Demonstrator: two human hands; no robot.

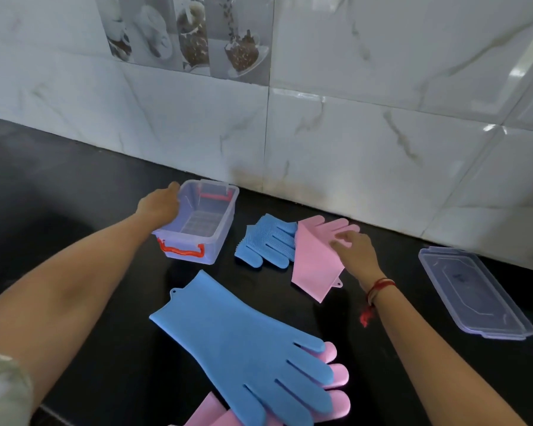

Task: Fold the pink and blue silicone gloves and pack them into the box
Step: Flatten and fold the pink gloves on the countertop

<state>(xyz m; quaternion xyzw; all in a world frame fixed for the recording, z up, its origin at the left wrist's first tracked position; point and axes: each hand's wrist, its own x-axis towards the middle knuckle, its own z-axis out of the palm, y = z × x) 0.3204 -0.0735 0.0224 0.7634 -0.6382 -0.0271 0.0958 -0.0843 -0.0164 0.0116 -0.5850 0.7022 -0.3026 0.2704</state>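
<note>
A clear plastic box point(225, 222) with red handles stands open and empty on the black counter. My left hand point(160, 204) grips its left rim. To its right lie a folded blue glove point(266, 241) and, partly over it, a pink glove point(314, 259). My right hand point(356, 250) rests on that pink glove with fingers pinching its surface near the finger end. Close to me a flat blue glove point(240, 342) lies over another pink glove point(339, 373), whose fingertips and cuff stick out.
The box's clear lid point(474, 293) lies on the counter at the right. A white marble-tiled wall point(351, 133) rises right behind the box and gloves. A red thread bracelet sits on my right wrist.
</note>
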